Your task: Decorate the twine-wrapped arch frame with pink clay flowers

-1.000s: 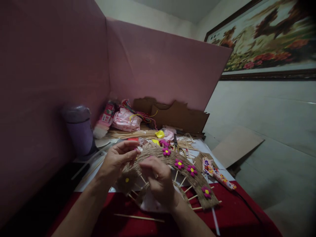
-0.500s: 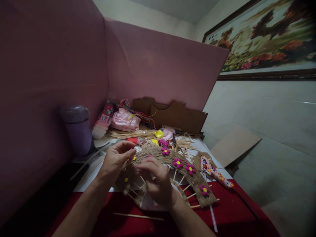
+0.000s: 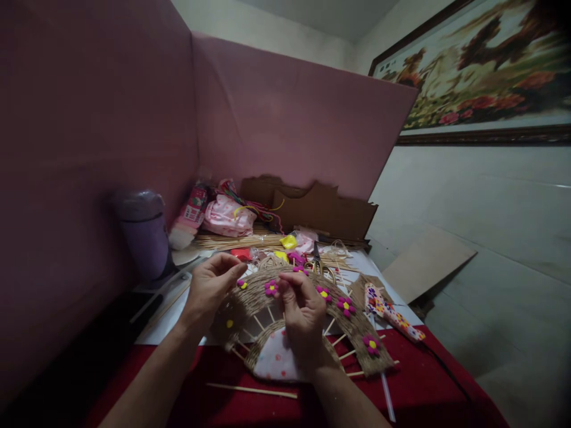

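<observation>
Seeing a dim pink panel [image 3: 89, 131] filling the far left, meeting a back panel [image 3: 289, 119] in an upright corner under a pale ceiling [image 3: 321, 21]. Finding a purple cup [image 3: 145, 244] standing near that corner on the counter [image 3: 156, 334], then a labelled packet [image 3: 195, 205] leaning next to a pink bundle [image 3: 229, 215]. Passing to the left hand [image 3: 207, 291], at the left end of a woven fan [image 3: 256, 300], pinching narrow with thumb and forefinger nearly meeting; not being able to tell whether holding anything small. Noticing thin sticks [image 3: 243, 242] lying in a long bunch behind, and a lone skewer [image 3: 252, 390] lying in front on the red cloth [image 3: 428, 380] covering the counter's near edge.

Seeing the fan lying arched at mid-counter, spanning white top and red cloth, bearing magenta flowers [image 3: 346, 306] with yellow centres. Spotting a yellow bag [image 3: 289, 242] beyond it. Finding the right hand [image 3: 306, 315] over the fan's middle, also pinching narrow beside a flower; again not being able to tell what, if anything, is lying between the fingertips. Noticing scissors [image 3: 317, 261] behind the fan, with torn cardboard [image 3: 321, 208] standing before the back panel.

Continuing right to a flowered glue gun [image 3: 392, 312] resting beside the fan, trailing a black cord [image 3: 450, 371], then a flat board [image 3: 430, 261] sloping by a tiled wall [image 3: 513, 196], with a framed picture [image 3: 486, 71] of horses hanging above.
</observation>
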A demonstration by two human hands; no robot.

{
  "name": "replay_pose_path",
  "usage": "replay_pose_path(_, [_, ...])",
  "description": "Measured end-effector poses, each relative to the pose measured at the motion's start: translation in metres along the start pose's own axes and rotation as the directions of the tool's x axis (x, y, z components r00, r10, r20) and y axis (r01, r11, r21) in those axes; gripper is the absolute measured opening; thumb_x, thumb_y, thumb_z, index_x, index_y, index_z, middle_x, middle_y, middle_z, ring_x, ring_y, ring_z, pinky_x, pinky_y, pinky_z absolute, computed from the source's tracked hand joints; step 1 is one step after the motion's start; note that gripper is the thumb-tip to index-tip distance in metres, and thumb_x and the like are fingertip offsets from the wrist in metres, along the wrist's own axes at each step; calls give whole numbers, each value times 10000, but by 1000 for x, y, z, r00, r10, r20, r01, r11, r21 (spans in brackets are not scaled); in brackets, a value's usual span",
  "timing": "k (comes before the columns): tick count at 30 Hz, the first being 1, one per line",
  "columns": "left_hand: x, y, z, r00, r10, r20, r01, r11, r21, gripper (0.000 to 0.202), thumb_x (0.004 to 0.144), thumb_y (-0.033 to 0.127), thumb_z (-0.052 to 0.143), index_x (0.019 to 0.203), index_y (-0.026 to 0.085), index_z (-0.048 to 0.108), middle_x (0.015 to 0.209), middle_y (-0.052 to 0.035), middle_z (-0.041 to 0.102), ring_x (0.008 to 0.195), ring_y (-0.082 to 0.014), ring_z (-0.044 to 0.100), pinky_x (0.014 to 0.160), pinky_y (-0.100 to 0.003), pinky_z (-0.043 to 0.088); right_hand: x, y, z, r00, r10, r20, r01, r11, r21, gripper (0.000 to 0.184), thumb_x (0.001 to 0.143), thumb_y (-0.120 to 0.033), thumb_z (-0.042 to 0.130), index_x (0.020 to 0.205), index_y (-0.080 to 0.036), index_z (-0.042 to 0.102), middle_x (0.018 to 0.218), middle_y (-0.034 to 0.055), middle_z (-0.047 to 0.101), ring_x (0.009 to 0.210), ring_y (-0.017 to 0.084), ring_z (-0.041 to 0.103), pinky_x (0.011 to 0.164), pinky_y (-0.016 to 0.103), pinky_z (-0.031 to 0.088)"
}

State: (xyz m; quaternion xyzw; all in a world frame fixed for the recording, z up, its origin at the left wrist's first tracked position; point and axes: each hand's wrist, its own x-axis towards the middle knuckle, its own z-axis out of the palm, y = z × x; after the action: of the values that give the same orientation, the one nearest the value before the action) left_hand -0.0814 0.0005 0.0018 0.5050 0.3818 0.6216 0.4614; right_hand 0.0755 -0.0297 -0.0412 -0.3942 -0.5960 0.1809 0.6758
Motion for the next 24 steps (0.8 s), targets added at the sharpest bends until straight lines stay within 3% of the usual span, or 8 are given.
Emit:
replay_pose_path(4, [1, 2, -1, 998, 47, -35, -43, 992, 120, 250, 686, 376, 704, 617, 142, 649, 478, 29, 517, 423, -63, 402, 411, -186, 290, 0, 3, -1, 1000, 3, 8, -3, 1000, 8, 121, 878, -250, 550, 922, -196, 649, 745, 23, 631, 678, 144, 598, 626, 268, 480])
replay_pose_path(9, [5, -1, -5, 996, 71, -46, -62, 983, 173, 188, 571, 238, 773, 727, 149, 716, 637, -17, 649, 549, -110, 523, 486, -204, 375, 2, -1, -2, 1000, -21, -9, 21, 1000, -19, 124, 879, -260, 548, 904, -194, 650, 729, 20, 624, 664, 145, 589, 620, 268, 470])
replay_pose_path(13, [3, -1, -11, 998, 56, 5, -56, 973, 224, 170, 544, 229, 791, 642, 152, 676, 575, 3, 619, 540, -112, 524, 503, -203, 384, 2, -4, -3, 998, -68, 9, 68, 995, -71, 113, 875, -246, 553, 883, -194, 653, 760, 25, 628, 692, 147, 582, 648, 274, 466])
replay_pose_path(17, [-7, -3, -15, 998, 43, 49, -59, 927, 371, 102, 624, 253, 748, 648, 164, 704, 622, -27, 659, 583, -134, 551, 541, -216, 397, 2, -6, -3, 995, -96, 6, 96, 993, -71, 101, 871, -222, 554, 879, -195, 651, 762, 22, 629, 692, 143, 579, 644, 270, 461])
replay_pose_path(20, [-14, -8, -18, 996, 88, -1, -81, 922, 378, 124, 624, 231, 744, 742, 192, 732, 726, -34, 693, 668, -160, 588, 594, -229, 420, 2, -7, -2, 993, -117, 3, 117, 992, -56, 98, 871, -207, 551, 884, -197, 648, 766, 23, 624, 695, 144, 580, 642, 272, 463])
replay_pose_path(24, [-17, -11, -19, 991, 125, -51, -92, 903, 419, 104, 590, 177, 744, 686, 213, 726, 615, 4, 642, 579, -141, 521, 543, -230, 372, 1, -8, -2, 991, -135, 11, 136, 989, -57, 109, 874, -187, 542, 895, -201, 648, 786, 28, 626, 721, 149, 588, 665, 279, 477])
